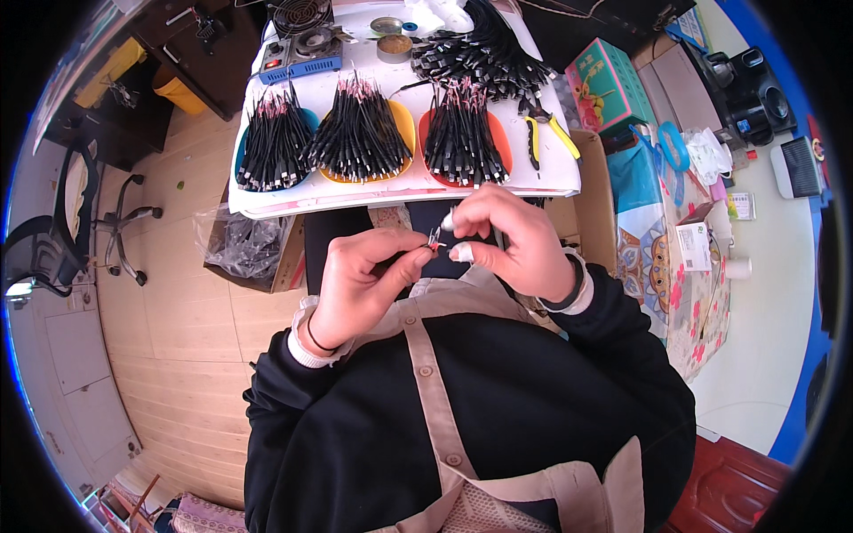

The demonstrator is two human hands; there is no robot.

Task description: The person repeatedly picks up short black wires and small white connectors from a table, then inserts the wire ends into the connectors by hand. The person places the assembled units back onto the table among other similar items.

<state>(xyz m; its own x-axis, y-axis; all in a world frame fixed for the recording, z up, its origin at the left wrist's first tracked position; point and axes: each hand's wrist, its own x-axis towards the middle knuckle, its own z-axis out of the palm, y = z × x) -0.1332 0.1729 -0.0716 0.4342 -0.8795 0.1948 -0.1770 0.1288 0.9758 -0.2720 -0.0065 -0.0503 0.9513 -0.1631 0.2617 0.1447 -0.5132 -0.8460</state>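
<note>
Between thumb and fingertips of my left hand is a small piece with red and silvery parts, too small to make out in full. My right hand is just to its right, thumb and forefinger apart, with white coverings on their tips. I see nothing held between those two fingers. Both hands are over my lap, in front of the white table. Bundles of short black cables with pinkish upper ends lie in a blue tray, a yellow tray and an orange-red tray.
Yellow-handled pliers lie at the table's right, below a large pile of black cables. A blue device with knobs and a round tin stand at the back. Beside my left arm is a box with plastic bags.
</note>
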